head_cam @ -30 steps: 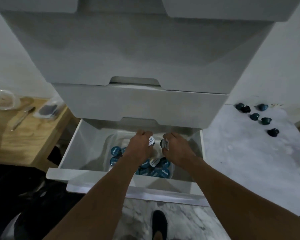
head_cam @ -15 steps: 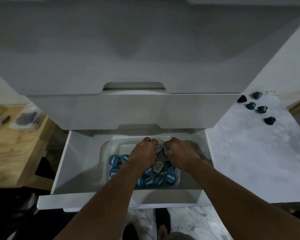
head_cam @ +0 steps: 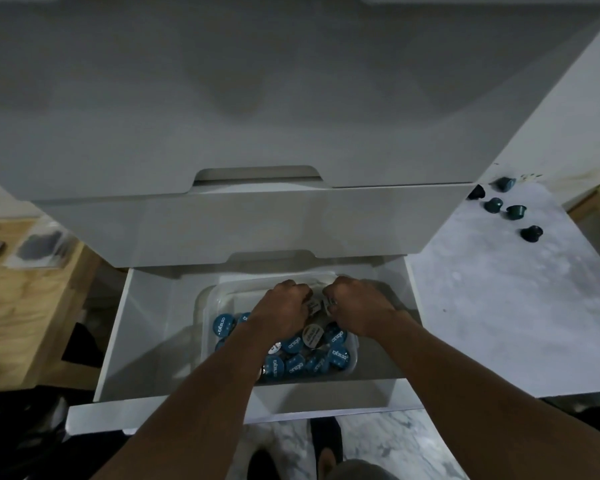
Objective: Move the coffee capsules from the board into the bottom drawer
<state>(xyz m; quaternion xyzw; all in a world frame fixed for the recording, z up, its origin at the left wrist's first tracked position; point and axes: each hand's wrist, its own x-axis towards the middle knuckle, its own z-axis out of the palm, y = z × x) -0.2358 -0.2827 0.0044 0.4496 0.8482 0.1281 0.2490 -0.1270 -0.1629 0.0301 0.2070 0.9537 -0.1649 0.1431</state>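
Lower than a second ago, both my hands now sit down inside the bottom drawer [head_cam: 118, 341], which stands pulled out beneath the upper drawers [head_cam: 257, 230]. Well off to the right of my right hand lies the marble board [head_cam: 482, 306], and five dark capsules [head_cam: 516, 212] wait at its far corner, so the job is not finished. Under my hands a clear tub [head_cam: 205, 299] in the drawer holds a heap of blue-lidded capsules [head_cam: 338, 356], by my reckoning most of the lot. My left hand [head_cam: 284, 306] is curled round a foil-lidded capsule [head_cam: 313, 305]; my right hand [head_cam: 357, 306] pinches a second capsule [head_cam: 327, 301] just beside it. Neither is let go yet. I judge I must drop these two, then go back for the five.
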